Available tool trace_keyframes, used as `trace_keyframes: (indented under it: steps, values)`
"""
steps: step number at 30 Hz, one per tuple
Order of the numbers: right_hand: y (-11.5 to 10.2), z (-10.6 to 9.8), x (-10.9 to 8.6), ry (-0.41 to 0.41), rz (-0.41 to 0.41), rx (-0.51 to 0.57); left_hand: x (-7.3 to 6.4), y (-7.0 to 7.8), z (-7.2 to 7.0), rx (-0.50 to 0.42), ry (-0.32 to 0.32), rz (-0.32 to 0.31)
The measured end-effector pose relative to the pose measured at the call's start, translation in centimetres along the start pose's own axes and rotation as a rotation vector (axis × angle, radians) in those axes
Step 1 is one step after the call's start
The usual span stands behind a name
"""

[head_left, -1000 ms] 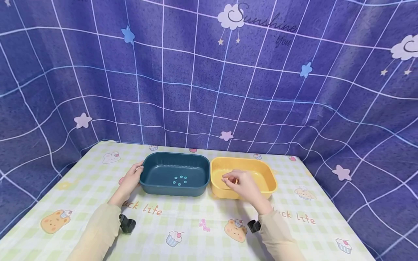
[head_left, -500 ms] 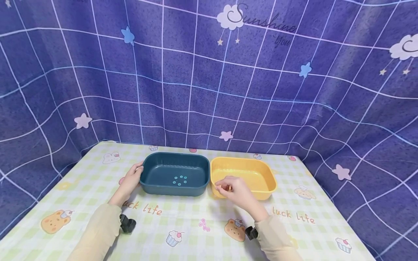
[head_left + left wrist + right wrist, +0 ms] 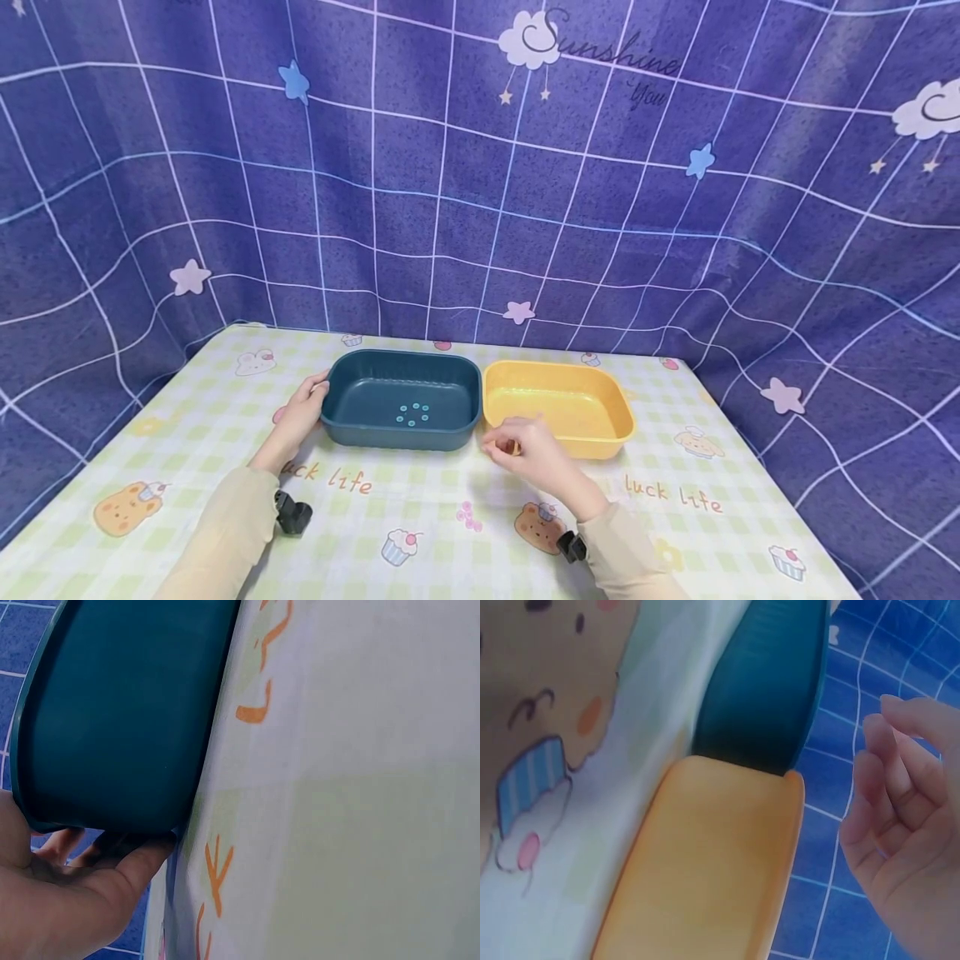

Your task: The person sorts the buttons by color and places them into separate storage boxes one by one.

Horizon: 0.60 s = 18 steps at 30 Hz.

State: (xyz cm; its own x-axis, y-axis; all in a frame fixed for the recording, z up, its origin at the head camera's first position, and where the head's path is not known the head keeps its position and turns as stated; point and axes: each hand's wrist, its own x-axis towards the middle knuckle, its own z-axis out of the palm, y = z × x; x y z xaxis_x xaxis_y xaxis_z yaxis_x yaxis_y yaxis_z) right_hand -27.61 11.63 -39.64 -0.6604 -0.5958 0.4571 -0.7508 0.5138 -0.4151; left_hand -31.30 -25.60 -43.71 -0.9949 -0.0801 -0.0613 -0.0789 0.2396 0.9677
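Note:
My left hand [image 3: 297, 421] grips the left end of a dark teal plastic bin [image 3: 390, 440], its fingers against the outer wall and rim. The left wrist view shows the hand [image 3: 90, 892] close at that bin end. Inside the bin lie several small teal ring-like pieces [image 3: 413, 415]. A yellow plastic bin [image 3: 600, 448] stands right beside it. In front of its near-left corner hovers my right hand [image 3: 536, 454], fingers loosely curled and thumb tip near the index tip. Nothing shows between those fingertips in the right wrist view. Several small pink pieces [image 3: 470, 518] lie on the cloth nearer me.
A pale green checked tablecloth [image 3: 337, 533] with printed bears, cupcakes and lettering covers the table. Behind it hangs a blue grid-patterned curtain [image 3: 420, 250]. A black wrist mount [image 3: 292, 514] sits on the left sleeve, another mount [image 3: 572, 547] on the right.
My right hand has moved from over the yellow bin toward me and slightly left, past its near rim. My left hand and both bins have stayed in place.

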Motion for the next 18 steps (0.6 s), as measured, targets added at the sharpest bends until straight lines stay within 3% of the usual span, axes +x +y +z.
trace_keyframes:
  steps: [7, 18]
  values:
    - [-0.3, 0.7, -0.1, -0.049, -0.011, 0.105, 0.1, -0.1, 0.0, 0.009, 0.006, -0.008]
    - [-0.5, 1.6, -0.3, -0.091, -0.014, 0.133, 0.1, -0.1, 0.0, 0.0, 0.015, -0.009]
